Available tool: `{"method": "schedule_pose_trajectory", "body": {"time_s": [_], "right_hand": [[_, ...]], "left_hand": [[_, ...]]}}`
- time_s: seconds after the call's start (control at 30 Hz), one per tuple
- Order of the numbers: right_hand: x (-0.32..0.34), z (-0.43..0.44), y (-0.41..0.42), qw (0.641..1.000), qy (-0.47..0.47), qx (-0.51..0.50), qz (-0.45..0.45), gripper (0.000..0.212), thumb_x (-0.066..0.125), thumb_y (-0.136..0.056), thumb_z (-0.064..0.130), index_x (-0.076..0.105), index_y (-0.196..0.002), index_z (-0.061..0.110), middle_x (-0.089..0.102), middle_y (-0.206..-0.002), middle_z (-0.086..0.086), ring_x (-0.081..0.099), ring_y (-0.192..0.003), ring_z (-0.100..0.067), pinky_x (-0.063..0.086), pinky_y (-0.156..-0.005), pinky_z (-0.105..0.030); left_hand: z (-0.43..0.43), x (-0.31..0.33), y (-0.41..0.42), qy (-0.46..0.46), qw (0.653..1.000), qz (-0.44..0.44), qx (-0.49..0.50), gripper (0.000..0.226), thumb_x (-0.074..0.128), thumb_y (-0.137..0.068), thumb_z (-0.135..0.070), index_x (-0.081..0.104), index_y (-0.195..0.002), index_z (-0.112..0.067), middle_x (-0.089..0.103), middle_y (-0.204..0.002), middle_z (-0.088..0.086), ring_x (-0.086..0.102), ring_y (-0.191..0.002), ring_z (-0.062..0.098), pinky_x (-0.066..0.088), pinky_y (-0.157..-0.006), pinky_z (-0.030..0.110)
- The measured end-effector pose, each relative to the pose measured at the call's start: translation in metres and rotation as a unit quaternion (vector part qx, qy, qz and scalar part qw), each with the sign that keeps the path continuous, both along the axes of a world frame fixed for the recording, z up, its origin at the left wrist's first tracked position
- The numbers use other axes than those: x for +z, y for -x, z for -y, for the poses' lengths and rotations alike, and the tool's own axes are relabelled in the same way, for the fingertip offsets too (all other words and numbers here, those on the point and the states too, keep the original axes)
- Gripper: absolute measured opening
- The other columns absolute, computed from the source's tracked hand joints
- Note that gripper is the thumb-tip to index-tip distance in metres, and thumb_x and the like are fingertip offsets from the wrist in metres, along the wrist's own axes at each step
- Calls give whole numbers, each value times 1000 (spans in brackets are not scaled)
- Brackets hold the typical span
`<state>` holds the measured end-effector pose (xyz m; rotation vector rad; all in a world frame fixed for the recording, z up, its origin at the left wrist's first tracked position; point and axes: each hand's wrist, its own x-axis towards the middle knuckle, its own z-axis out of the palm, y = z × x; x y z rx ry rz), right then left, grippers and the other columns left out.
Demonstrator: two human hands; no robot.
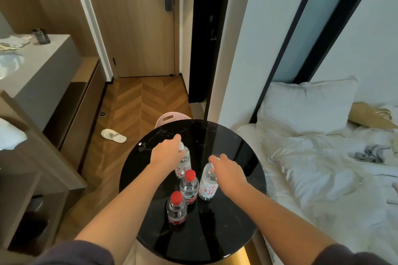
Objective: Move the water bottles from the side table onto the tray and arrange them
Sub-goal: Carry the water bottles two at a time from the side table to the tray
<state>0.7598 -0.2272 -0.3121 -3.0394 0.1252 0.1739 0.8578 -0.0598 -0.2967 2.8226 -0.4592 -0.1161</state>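
Several clear water bottles stand upright on the round black side table (232, 157). Two have red caps: one (177, 208) near the front, one (189, 186) just behind it. Two taller ones have white caps and white labels. My left hand (167, 153) grips the top of the far left white-cap bottle (184, 164). My right hand (226, 168) grips the top of the right white-cap bottle (207, 187). Both caps are mostly hidden under my fingers. No tray is in view.
A bed with white pillows and rumpled sheets (323, 157) lies to the right of the table. A pink basket (172, 119) peeks out behind the table. A slipper (113, 136) lies on the wood floor. A counter with a sink (32, 64) and shelves stands at left.
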Motion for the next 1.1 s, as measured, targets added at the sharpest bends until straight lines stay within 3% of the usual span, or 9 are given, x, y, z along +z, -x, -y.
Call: {"method": "schedule_pose_trajectory", "body": {"time_s": [0.2,0.47,0.6,0.8,0.87,1.1], "right_hand": [[3,-2,-3,1000,13,7,-3,48,62,-87,0,45,-128,18,52,-112,-8,53,-78,-20,45,-64,-28],[-3,-6,1,1000,26,5,10,47,66,-86,4,47,-126,20,54,-107,-6,61,-82,-21,56,-73,-31],[-4,-10,2,1000,23,0,9,46,64,-88,4,45,-126,21,53,-108,-7,61,-80,-21,55,-68,-29],[-3,-10,5,1000,16,-22,15,29,53,-98,17,43,-125,23,56,-104,-5,54,-70,-19,37,-53,-24],[-1,-10,4,1000,12,-23,13,27,52,-99,21,44,-124,22,58,-102,-5,54,-71,-18,34,-51,-23],[6,-8,13,1000,14,14,-15,24,48,-101,26,47,-124,18,61,-104,-5,52,-77,-17,40,-63,-26]], "left_hand": [[-40,7,19,39,999,29,16,20,51,-92,-32,38,-95,-18,57,-76,3,57,-67,23,42,-56,32],[-79,-5,58,38,998,11,48,28,54,-93,-37,45,-111,-18,64,-90,4,65,-79,22,57,-71,37],[-86,-12,74,31,998,5,55,22,52,-93,-37,44,-103,-19,62,-83,2,63,-72,19,56,-66,34],[-90,-17,95,39,998,12,44,22,54,-92,-38,38,-92,-22,58,-75,-3,57,-65,16,41,-53,27],[-93,-20,100,39,998,11,46,20,55,-92,-38,40,-92,-24,58,-75,-5,57,-64,12,44,-54,26],[-101,-26,120,28,998,5,52,20,54,-93,-40,41,-97,-26,56,-75,-8,57,-64,8,50,-57,23]]}}
